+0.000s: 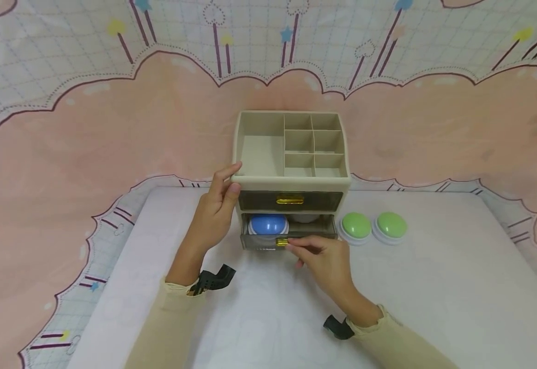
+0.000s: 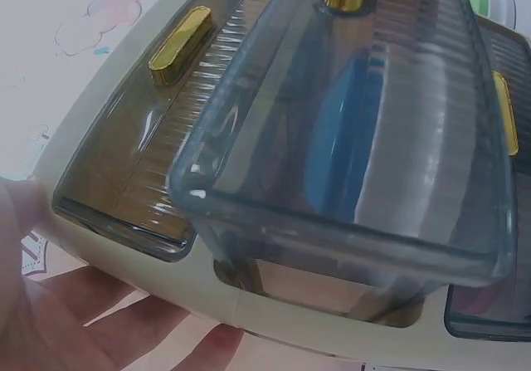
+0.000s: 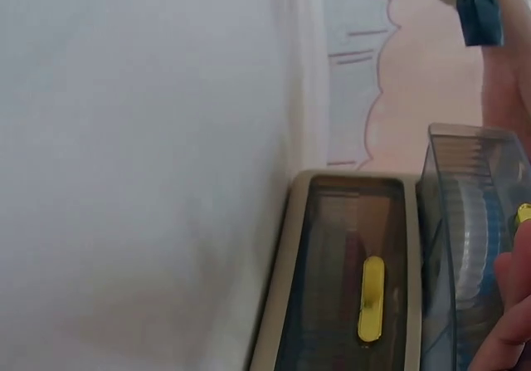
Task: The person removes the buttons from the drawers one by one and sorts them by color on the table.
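Observation:
A cream desktop drawer organizer [image 1: 291,180] stands on the table, its smoky drawer [image 1: 259,242] pulled partway out. My right hand [image 1: 325,264] pinches that drawer's gold handle [image 1: 281,242] between thumb and fingers. Inside the drawer sits a blue dome on a white base [image 1: 268,224], with a pale, partly hidden round thing [image 1: 305,218] to its right. My left hand [image 1: 213,215] rests against the organizer's left side, thumb at the front corner and fingers stretched along the side wall. In the left wrist view, the blue dome [image 2: 340,139] shows through the drawer's clear wall.
Two green domes on white bases [image 1: 356,225] [image 1: 391,225] stand right of the organizer. Above the pulled-out drawer is a closed drawer [image 1: 261,201]; another closed drawer [image 3: 340,263] lies below. Open compartments [image 1: 298,141] top the organizer. Patterned cloth [image 1: 111,128] hangs behind the white table [image 1: 434,287].

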The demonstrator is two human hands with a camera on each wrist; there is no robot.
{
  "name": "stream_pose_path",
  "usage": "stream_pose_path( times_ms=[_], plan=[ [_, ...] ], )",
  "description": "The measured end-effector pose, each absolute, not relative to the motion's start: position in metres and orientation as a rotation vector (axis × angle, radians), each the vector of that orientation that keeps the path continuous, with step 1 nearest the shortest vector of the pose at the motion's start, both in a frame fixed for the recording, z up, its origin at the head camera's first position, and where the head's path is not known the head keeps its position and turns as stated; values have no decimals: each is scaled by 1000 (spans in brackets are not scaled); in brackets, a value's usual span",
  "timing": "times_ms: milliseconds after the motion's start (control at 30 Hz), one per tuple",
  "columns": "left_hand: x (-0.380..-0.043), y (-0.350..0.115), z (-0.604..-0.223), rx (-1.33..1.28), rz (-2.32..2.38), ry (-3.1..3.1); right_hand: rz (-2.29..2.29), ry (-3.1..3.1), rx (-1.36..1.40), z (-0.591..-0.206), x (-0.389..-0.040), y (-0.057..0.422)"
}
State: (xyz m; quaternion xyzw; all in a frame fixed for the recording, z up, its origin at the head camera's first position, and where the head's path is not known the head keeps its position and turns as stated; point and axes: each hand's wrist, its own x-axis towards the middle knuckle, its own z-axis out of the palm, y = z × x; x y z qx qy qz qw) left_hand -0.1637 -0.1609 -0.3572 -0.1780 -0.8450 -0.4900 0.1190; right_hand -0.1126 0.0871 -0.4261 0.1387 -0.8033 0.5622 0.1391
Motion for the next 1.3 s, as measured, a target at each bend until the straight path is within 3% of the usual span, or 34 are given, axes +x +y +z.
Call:
stream_pose_path(
  times_ms=[1300],
  plan=[
    [-165,-169,-357,-620,-1526,-2521,1714,-2449,522,-426,-70,98]
  ],
)
